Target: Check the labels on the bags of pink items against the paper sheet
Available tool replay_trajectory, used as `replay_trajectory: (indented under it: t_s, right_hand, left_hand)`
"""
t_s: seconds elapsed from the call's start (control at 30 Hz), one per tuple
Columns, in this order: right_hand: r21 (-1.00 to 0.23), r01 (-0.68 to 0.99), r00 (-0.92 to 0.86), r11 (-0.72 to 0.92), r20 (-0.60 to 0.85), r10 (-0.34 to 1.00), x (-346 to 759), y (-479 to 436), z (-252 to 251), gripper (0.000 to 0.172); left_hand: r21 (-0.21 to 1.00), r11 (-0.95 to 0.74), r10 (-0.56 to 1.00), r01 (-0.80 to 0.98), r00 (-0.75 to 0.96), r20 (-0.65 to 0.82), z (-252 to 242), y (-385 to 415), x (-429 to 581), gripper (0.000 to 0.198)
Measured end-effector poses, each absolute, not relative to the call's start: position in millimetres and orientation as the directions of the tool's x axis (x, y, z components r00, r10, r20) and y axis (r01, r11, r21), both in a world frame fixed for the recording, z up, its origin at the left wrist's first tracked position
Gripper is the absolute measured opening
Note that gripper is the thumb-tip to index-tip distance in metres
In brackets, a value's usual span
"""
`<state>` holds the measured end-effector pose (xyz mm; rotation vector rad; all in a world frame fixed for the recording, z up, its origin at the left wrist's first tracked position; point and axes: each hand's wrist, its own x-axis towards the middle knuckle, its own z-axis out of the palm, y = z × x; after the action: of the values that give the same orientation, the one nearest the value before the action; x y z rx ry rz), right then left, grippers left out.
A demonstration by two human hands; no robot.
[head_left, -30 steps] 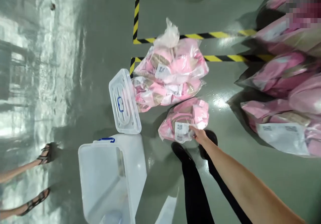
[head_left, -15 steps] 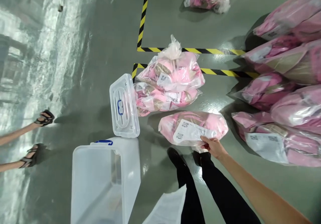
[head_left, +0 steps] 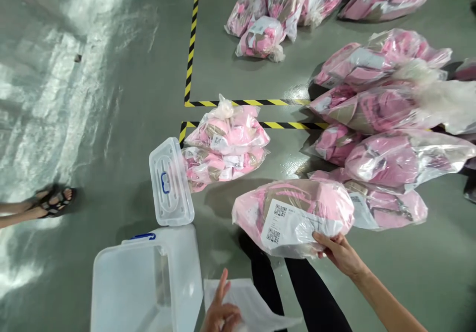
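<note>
My right hand (head_left: 340,253) pinches the lower right side of a clear plastic bag (head_left: 293,190) of pink and tan goods, thumb on top. A white label with QR codes (head_left: 292,225) faces up on it. The bag is held above the floor, over my legs. At the bottom edge, my left hand (head_left: 222,312) has its index finger stretched out and its other fingers curled on a white sheet of paper (head_left: 249,302). Part of this hand is cut off by the frame.
A translucent plastic bin (head_left: 186,267) stands at lower left, its blue-handled lid (head_left: 167,198) beyond it. Two pink bags (head_left: 226,138) lie beside the lid. More bags (head_left: 386,118) cover the floor at right. Striped tape (head_left: 191,49) marks the floor. Another person's sandalled foot (head_left: 55,203) shows at left.
My right hand has lifted the bag, which now looks larger and closer. My left hand has come into view at the paper. The view has shifted, showing more bags at the top and right.
</note>
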<state>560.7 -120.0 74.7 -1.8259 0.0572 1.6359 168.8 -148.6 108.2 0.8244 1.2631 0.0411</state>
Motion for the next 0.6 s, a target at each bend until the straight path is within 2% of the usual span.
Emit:
replay_trajectory:
  t_s: [0.1,0.17,0.3,0.37,0.6]
  right_hand:
    - [-0.457,-0.444,0.179,-0.77,-0.888,0.424,573.6,-121.8,108.1,0.046]
    - [-0.461,-0.436,0.131,-0.773,-0.882,0.452,581.9,-122.0,131.3,0.049]
    - [-0.492,-0.386,0.015,-0.781,-0.849,0.528,592.0,-122.9,178.7,0.055]
    - [-0.531,-0.357,-0.005,-0.768,-0.822,0.57,593.9,-123.2,201.8,0.056]
    - [-0.681,-0.204,0.001,-0.704,-0.719,0.695,596.3,-109.1,285.9,0.049]
  left_hand:
    - [0.494,0.761,0.286,0.42,0.467,-0.837,103.6,-107.0,173.9,0.056]
    - [0.494,0.751,0.252,0.438,0.502,-0.827,106.8,-82.8,180.6,0.059]
    - [0.581,0.645,0.309,0.496,0.526,-0.792,134.0,-52.7,202.3,0.066]
    - [0.616,0.633,0.34,0.468,0.548,-0.765,157.0,-46.9,212.1,0.067]
    - [0.767,0.532,0.561,0.36,0.529,-0.637,241.2,-49.8,207.4,0.053]
